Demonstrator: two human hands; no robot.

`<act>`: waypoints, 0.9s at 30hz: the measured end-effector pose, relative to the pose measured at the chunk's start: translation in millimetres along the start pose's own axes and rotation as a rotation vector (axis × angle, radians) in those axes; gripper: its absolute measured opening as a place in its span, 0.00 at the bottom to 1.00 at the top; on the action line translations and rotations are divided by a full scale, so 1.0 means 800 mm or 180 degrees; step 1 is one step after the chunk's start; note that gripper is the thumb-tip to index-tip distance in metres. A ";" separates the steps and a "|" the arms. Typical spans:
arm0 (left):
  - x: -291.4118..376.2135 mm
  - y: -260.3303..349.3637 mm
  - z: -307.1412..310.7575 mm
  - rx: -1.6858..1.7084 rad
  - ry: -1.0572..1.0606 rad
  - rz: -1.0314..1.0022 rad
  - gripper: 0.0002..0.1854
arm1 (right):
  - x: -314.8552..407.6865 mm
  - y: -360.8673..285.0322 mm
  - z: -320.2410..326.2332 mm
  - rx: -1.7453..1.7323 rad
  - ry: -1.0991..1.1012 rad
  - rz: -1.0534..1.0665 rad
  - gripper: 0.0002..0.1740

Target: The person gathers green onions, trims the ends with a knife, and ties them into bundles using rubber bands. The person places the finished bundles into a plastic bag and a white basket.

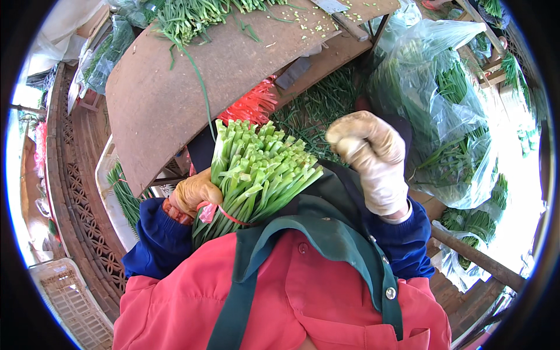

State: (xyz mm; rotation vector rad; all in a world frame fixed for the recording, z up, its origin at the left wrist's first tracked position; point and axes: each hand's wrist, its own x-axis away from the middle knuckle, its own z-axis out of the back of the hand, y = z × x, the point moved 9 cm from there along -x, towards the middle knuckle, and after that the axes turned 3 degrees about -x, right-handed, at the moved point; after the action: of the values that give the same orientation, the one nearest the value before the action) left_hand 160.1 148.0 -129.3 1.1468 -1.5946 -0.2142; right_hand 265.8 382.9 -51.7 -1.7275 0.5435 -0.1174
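A thick bundle of green leafy stalks (pixel 262 170), cut ends up, leans against my lap. A red-pink tie (pixel 232 216) goes round its lower part. My left hand (pixel 197 194), in a yellowish glove, grips the bundle's left side just above the tie. To the right of the bundle, apart from it, my right hand (pixel 367 153) is raised in a pale stained glove. Its fingers are curled, and whether anything is inside them cannot be told.
A brown table (pixel 166 96) bears loose greens (pixel 192 17) and a cleaver (pixel 330 5). Beneath it hang red plastic strips (pixel 251 105). Large plastic bags of greens (pixel 437 100) stand at right. White crates (pixel 72 302) sit at left. Cut leaves litter the floor.
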 end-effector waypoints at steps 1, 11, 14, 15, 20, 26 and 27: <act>0.000 0.002 -0.001 0.0006 0.0026 -0.0004 0.50 | 0.000 -0.003 -0.006 0.0374 -0.0220 0.0217 0.08; -0.010 -0.018 0.012 0.0367 -0.0201 -0.0036 0.51 | -0.006 0.000 -0.027 0.1248 -0.1147 0.0642 0.15; -0.013 -0.021 0.012 0.0353 -0.0241 -0.0069 0.51 | -0.008 -0.010 -0.035 0.2042 -0.1322 0.0840 0.14; -0.014 -0.021 0.013 0.0259 -0.0290 -0.0076 0.51 | -0.008 -0.013 -0.034 0.2067 -0.1218 0.0921 0.14; -0.015 -0.016 0.015 -0.0253 -0.0299 -0.0040 0.56 | -0.009 -0.011 -0.018 0.1675 -0.0352 0.1078 0.05; -0.016 -0.011 0.002 -0.0146 -0.0375 0.0038 0.64 | 0.008 0.109 0.017 -0.1296 0.0616 -0.1014 0.15; -0.015 -0.008 -0.003 -0.0076 -0.0366 0.0055 0.65 | 0.014 0.135 0.009 -0.1332 0.0615 -0.1460 0.15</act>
State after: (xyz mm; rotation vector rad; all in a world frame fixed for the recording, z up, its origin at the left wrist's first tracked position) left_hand 164.8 155.1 -140.3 1.1189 -1.6978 -0.2914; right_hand 246.7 370.6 -158.0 -2.2452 0.3133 -0.5316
